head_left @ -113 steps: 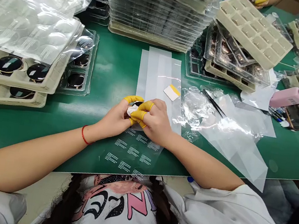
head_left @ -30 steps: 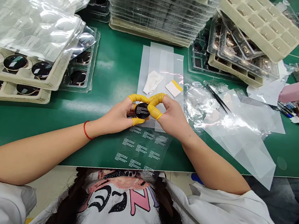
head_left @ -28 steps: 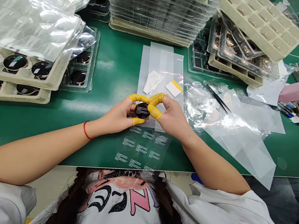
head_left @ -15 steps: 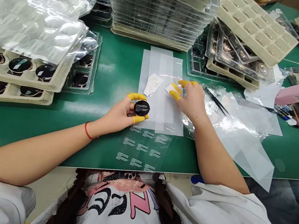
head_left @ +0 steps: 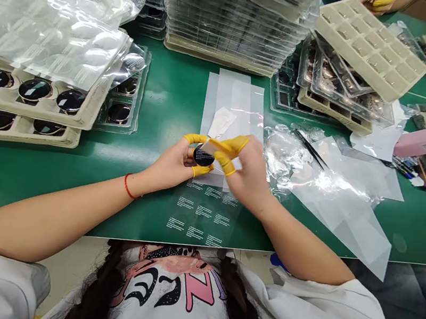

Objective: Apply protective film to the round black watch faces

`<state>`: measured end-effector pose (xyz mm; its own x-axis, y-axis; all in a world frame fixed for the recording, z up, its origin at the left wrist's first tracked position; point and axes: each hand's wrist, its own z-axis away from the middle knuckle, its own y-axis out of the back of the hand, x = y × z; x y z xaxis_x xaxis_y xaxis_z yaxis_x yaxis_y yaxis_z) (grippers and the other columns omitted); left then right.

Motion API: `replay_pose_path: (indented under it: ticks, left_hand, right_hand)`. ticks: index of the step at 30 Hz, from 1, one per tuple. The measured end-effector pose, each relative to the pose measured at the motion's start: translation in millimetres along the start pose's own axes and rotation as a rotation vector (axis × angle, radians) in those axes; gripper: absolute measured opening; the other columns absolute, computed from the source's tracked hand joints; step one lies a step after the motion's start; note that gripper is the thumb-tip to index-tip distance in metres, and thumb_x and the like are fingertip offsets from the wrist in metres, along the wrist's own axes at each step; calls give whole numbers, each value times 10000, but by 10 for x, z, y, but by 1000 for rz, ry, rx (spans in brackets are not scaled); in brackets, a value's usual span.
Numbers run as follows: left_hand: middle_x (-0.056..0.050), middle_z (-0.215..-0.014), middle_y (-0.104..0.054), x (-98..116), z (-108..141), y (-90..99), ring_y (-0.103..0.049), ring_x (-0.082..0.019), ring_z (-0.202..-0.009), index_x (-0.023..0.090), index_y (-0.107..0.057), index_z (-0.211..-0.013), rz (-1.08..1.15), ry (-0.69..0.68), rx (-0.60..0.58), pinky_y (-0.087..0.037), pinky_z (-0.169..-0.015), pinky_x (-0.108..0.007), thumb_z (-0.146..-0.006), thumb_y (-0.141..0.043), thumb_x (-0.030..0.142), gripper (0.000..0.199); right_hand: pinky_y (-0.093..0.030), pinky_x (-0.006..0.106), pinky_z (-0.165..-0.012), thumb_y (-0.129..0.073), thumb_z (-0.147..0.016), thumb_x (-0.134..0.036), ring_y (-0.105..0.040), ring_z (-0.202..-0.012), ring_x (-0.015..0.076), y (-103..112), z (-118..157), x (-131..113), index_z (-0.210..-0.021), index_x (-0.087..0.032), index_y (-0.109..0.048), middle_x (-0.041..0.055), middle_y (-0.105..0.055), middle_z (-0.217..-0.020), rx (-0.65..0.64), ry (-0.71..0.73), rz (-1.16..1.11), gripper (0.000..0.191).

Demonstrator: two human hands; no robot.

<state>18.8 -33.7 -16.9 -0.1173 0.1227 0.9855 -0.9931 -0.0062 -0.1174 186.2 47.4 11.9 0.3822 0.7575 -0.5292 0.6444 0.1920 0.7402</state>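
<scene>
**Card and watch face are meeting in yellow-capped fingers!**

The left hand (head_left: 167, 167) is gripping the round black watch face (head_left: 202, 159) by its rim, print showing, low over the green table (head_left: 165, 103). From 3 o'clock, the right hand (head_left: 252, 179) is pinching a small pale card (head_left: 210, 146) across its upper edge; blur is hiding whether they're touching. That face is looking light, stiff and slippery, its gloss probably easy to scratch, so the rim is offering the safest hold. A creased white wipe (head_left: 222, 122) is lying at 1 o'clock, a clear printed film sheet (head_left: 203, 213) at 6, black tweezers (head_left: 310, 148) between 2 and 3.
</scene>
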Motion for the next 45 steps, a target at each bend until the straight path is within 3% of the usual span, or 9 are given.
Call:
replay_pose_path:
  ticks: [3, 8, 16, 19, 23, 28, 34, 41, 45]
  left_hand:
    - [-10, -937, -674, 1, -5, -1, -670, -116, -789, 190, -456, -1155, -49, -30, -4, -520, -672, -223, -758, -731, 184, 482]
    - [12, -878, -654, -49, -23, 13, -668, -117, -802, 196, -444, -1153, 17, -11, -27, -520, -705, -231, -764, -727, 175, 481]
    - [2, -922, -651, -17, -32, 15, -650, -117, -797, 194, -450, -1192, -3, 16, -35, -532, -718, -254, -722, -767, 189, 568]
    - [0, -905, -657, 15, -25, 19, -647, -123, -777, 192, -453, -1209, -32, 17, -60, -523, -684, -251, -725, -766, 212, 576]
    - [-6, -915, -659, 21, -23, 19, -653, -133, -804, 185, -438, -1213, -15, 41, -67, -520, -695, -254, -732, -746, 198, 572]
    - [31, -811, -598, 57, -25, 13, -523, -56, -596, 168, -461, -1203, -74, 36, -61, -395, -502, -179, -730, -743, 215, 553]
    - [-2, -951, -623, 99, -22, 1, -592, -68, -715, 163, -453, -1169, 15, 65, -51, -471, -617, -186, -695, -758, 191, 564]
    - [-23, -1000, -640, 33, -45, 18, -644, -110, -814, 167, -457, -1162, 20, 56, 24, -520, -716, -233, -670, -787, 181, 592]
    - [-16, -955, -649, 17, -39, 22, -658, -119, -796, 174, -449, -1169, -2, 42, 16, -527, -699, -242, -711, -770, 215, 561]
  right_hand:
    - [-354, 402, -790, -436, -930, -293, -478, -838, 229, -147, 58, -48, -881, -222, -540, 65, -584, -811, -38, 93, 93, 135]
    - [-335, 391, -775, -420, -936, -288, -467, -822, 226, -249, -34, 102, -885, -226, -513, 63, -571, -815, 24, 74, 157, 122]
    - [-375, 395, -792, -423, -943, -287, -493, -871, 227, -83, -121, 129, -970, -230, -552, 73, -605, -900, -51, 21, 55, 144]
    - [-373, 434, -877, -411, -945, -264, -492, -946, 239, -4, -83, 79, -1016, -242, -597, 79, -617, -958, -96, 108, 58, 201]
    - [-351, 469, -950, -420, -911, -169, -463, -995, 242, -37, -6, 76, -936, -267, -647, 74, -613, -967, -117, 258, 238, 249]
    - [-312, 471, -1041, -423, -900, -103, -464, -1017, 200, -63, 62, 163, -957, -298, -653, 32, -601, -958, -100, 436, 335, 307]
    - [-329, 423, -1060, -469, -853, -41, -465, -1005, 170, 34, 80, 183, -946, -268, -627, 12, -592, -914, -22, 629, 421, 292]
    - [-351, 437, -1051, -485, -849, -75, -494, -947, 186, 31, 91, 164, -934, -232, -616, 27, -609, -879, -88, 585, 343, 221]
    - [-426, 412, -935, -502, -939, -255, -522, -881, 179, 74, 75, 140, -960, -227, -618, 25, -613, -845, -85, 363, 131, 121]
